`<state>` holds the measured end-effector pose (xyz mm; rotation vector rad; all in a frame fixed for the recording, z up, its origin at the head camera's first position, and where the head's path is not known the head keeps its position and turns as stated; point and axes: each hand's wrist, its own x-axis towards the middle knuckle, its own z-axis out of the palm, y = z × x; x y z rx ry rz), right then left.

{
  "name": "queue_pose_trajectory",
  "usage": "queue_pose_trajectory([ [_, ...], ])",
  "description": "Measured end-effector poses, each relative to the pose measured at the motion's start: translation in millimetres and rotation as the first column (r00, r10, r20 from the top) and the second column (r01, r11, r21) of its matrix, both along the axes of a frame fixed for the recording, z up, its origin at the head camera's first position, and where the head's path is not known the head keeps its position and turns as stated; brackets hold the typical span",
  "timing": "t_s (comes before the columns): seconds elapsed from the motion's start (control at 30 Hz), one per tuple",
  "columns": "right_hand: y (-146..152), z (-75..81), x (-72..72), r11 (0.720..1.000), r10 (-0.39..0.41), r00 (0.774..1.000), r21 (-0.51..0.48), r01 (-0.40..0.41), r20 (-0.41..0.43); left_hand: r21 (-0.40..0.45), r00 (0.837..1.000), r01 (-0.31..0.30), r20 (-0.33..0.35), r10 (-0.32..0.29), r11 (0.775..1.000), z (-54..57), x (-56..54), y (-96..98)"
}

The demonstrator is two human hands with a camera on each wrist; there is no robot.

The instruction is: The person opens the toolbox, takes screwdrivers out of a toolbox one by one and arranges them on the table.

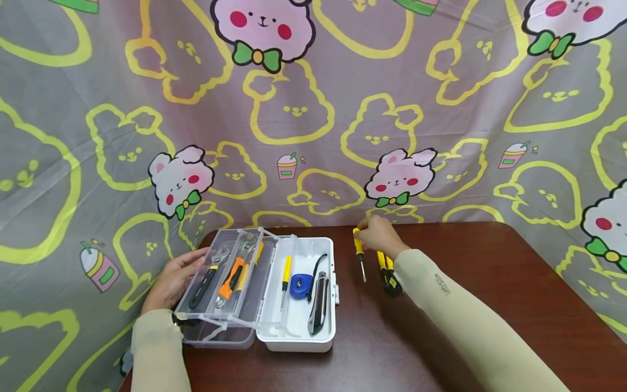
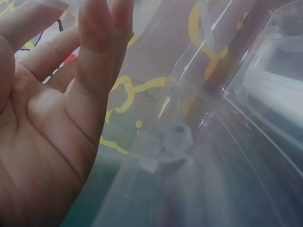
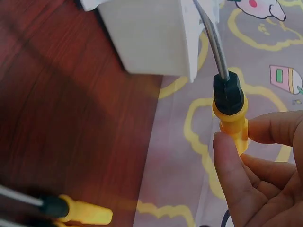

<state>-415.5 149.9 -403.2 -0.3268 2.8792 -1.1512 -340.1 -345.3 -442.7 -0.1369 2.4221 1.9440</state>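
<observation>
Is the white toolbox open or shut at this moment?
The toolbox is open: its clear lid is folded back to the left, and the blue tape measure and utility knife lie uncovered inside.

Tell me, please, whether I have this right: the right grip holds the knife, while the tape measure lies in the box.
Not quite: the right grip holds a screwdriver, as the right wrist view shows, not the knife. The tape measure does lie in the box.
</observation>
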Motion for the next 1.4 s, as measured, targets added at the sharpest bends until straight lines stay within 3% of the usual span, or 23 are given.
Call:
queue_pose_trajectory([
  [1.03, 61.7, -25.1, -0.3, 0.995, -0.091, 0.995, 0.047, 0.089, 0.051, 0.002, 0.999, 0.014, -0.029, -0.014, 1.0, -4.2, -2.2, -3.2],
  [1.4, 81.5, -33.4, -3.2, 0.994, -0.103, 0.994, 0.05, 0.101, 0.042, 0.043, 1.0, -0.009, 0.004, 0.009, 0.999, -3.0, -0.6, -1.9],
])
